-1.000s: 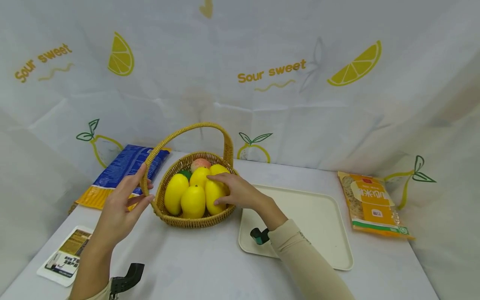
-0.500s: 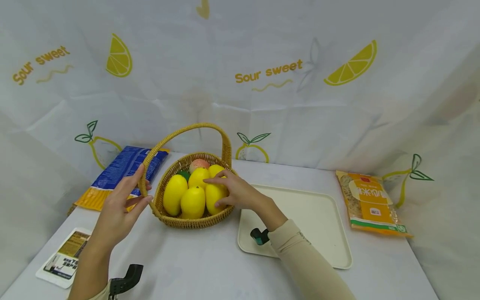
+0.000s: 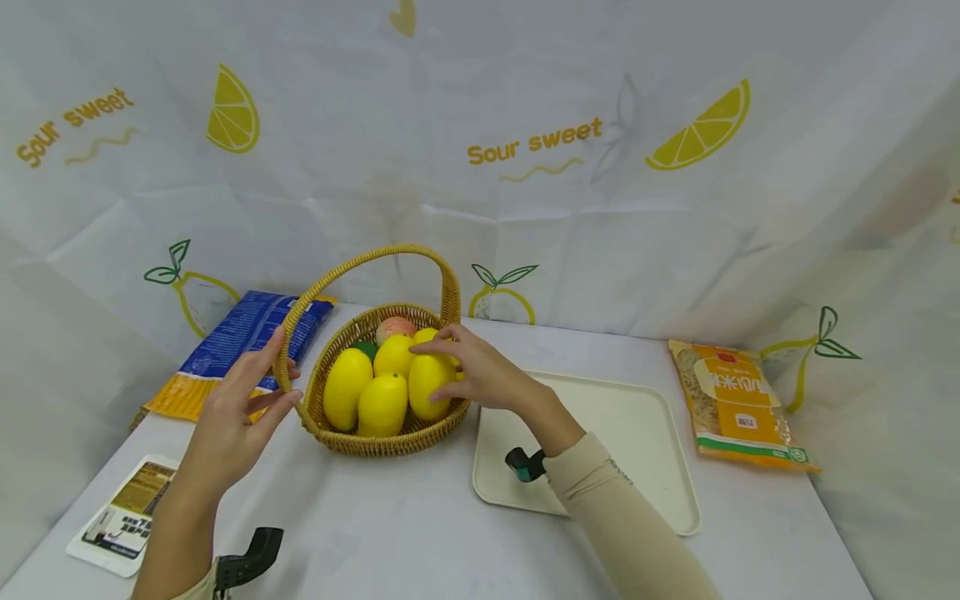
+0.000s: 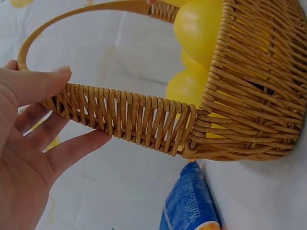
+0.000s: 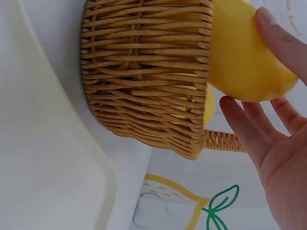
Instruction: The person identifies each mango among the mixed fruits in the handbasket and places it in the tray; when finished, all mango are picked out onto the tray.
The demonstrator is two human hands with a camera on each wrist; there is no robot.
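Observation:
A wicker basket [image 3: 375,447] with a tall arched handle [image 3: 345,265] stands on the table, filled with several yellow mangoes [image 3: 382,406], a pinkish-red fruit [image 3: 395,328] and a green one [image 3: 366,348]. My left hand [image 3: 240,408] holds the handle near its left base, thumb on one side and fingers on the other, as the left wrist view shows. At the basket's right side, my right hand [image 3: 483,371] grips a mango [image 5: 249,57] between thumb and fingers. That mango pokes up above the rim in the right wrist view.
Right of the basket lies a cream tray [image 3: 600,442]. An orange food bag [image 3: 738,404] is farther right. Behind my left hand is a blue and yellow bag [image 3: 240,346], and a white printed packet [image 3: 123,521] lies at front left. A lemon-print curtain [image 3: 375,183] hangs behind.
My right hand has closed on the right-hand mango and raised it slightly from its place among the others. My left hand keeps its hold on the handle. The head view has shifted slightly.

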